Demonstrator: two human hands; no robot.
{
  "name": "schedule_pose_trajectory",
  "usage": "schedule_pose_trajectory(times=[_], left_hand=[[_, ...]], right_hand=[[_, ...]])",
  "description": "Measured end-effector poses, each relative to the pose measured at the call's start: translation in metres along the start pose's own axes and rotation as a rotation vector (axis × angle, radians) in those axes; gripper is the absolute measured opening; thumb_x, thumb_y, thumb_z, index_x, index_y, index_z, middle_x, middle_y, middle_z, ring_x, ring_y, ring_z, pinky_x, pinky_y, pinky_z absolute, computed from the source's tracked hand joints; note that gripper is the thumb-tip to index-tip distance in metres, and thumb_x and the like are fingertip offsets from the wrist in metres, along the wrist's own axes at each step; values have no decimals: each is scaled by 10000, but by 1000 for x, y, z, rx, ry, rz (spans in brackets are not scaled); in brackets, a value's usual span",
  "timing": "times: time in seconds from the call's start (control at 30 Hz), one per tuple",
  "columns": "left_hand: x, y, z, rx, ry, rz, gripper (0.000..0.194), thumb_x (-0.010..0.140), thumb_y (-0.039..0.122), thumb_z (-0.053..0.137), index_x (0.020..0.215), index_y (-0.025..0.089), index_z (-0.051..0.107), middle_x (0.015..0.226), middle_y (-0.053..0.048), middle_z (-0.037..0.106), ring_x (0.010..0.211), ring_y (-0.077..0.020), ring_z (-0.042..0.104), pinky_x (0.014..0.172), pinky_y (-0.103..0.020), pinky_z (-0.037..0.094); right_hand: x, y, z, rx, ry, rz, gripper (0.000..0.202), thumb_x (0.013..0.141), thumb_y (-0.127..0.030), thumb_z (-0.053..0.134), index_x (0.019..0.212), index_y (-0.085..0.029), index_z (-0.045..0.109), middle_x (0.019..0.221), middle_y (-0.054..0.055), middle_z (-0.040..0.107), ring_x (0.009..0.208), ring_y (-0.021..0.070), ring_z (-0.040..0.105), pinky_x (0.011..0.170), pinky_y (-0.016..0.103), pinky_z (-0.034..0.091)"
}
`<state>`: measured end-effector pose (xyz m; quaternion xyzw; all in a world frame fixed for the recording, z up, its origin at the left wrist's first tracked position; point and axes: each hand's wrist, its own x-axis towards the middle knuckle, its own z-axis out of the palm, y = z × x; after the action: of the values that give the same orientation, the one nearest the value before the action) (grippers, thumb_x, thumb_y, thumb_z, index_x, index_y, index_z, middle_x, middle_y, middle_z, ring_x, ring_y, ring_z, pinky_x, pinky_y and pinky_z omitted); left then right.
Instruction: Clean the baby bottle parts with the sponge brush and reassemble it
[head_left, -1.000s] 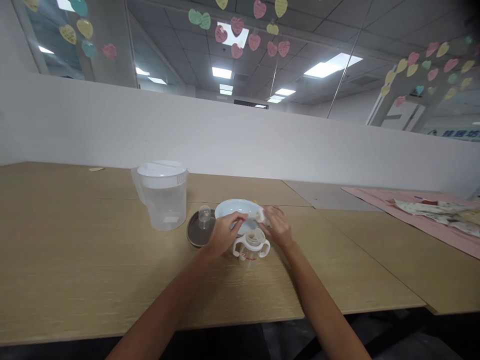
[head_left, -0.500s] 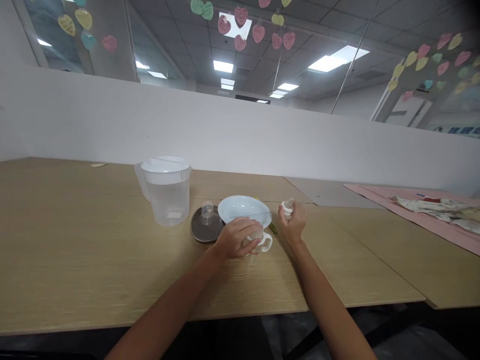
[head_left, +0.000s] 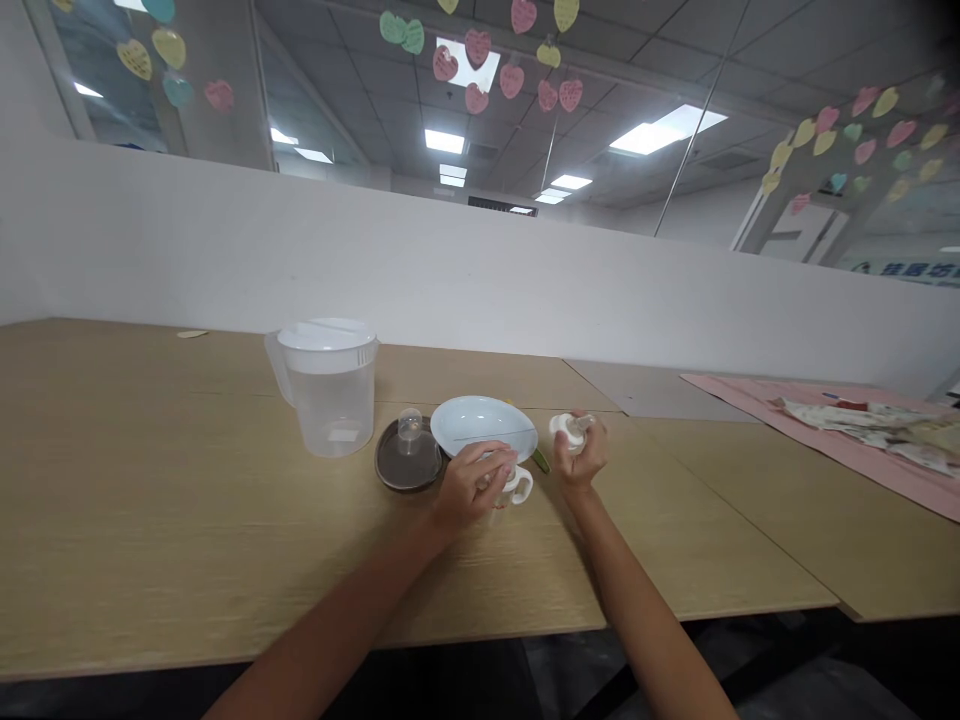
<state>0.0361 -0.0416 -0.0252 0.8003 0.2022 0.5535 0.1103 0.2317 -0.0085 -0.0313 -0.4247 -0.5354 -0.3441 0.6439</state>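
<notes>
My left hand (head_left: 471, 488) is closed around a clear baby bottle (head_left: 501, 500) with a white loop handle (head_left: 523, 487) on its right side. The palm and fingers cover much of the bottle's upper part. To the right, my right hand (head_left: 585, 466) grips a white bottle collar with a clear nipple (head_left: 570, 430), raised above the table and tipped so that the nipple points right. Behind the bottle stands a pale blue-white bowl (head_left: 480, 412). A clear dome-shaped cap (head_left: 410, 428) sits on a dark grey round plate (head_left: 405, 474) left of the bowl.
A lidded clear pitcher (head_left: 335, 410) stands behind and left of the plate. Something slim and green (head_left: 541, 461) pokes out by the bowl's right side. A pink cloth (head_left: 739, 400) with patterned fabric lies at the far right. The wooden table's front edge (head_left: 300, 655) is near me.
My right hand has turned the collar and nipple from nearly upright to lying over, nipple pointing right. My left hand stays at the bottle. The view has shifted slightly.
</notes>
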Motion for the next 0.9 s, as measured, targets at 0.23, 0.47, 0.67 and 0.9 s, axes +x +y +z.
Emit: schedule_pose_trajectory(times=[0.23, 0.47, 0.67, 0.9], left_hand=[[6, 4, 5, 11, 75, -41, 143, 769, 221, 539, 838, 197, 662, 857, -68, 689, 826, -204, 615, 780, -364, 480], [6, 1, 6, -6, 68, -58, 147, 744, 280, 539, 835, 190, 610, 814, -68, 664, 788, -216, 585, 748, -364, 457], [-2, -7, 8, -52, 110, -84, 314, 715, 433, 587, 911, 187, 576, 865, -77, 648, 802, -229, 593, 758, -359, 474], [-7, -7, 9, -1, 102, -204, 420, 742, 310, 577, 1134, 199, 477, 1113, -104, 624, 1003, -241, 595, 899, -365, 462]], right_hand=[[-10, -25, 2, 258, -116, -240, 276, 824, -426, 429, 969, -204, 504, 781, 71, 606, 699, 238, 592, 828, 489, 432], [-8, -34, -3, 376, -188, -301, 301, 801, -428, 459, 977, -197, 535, 752, 65, 609, 661, 221, 585, 781, 464, 455], [-13, -46, -1, 449, -289, -350, 374, 824, -450, 416, 1013, -163, 565, 796, 113, 637, 674, 225, 611, 598, 354, 493], [-13, -49, 1, 479, -417, -127, 317, 823, -410, 431, 974, -168, 569, 769, 86, 613, 707, 217, 604, 614, 335, 488]])
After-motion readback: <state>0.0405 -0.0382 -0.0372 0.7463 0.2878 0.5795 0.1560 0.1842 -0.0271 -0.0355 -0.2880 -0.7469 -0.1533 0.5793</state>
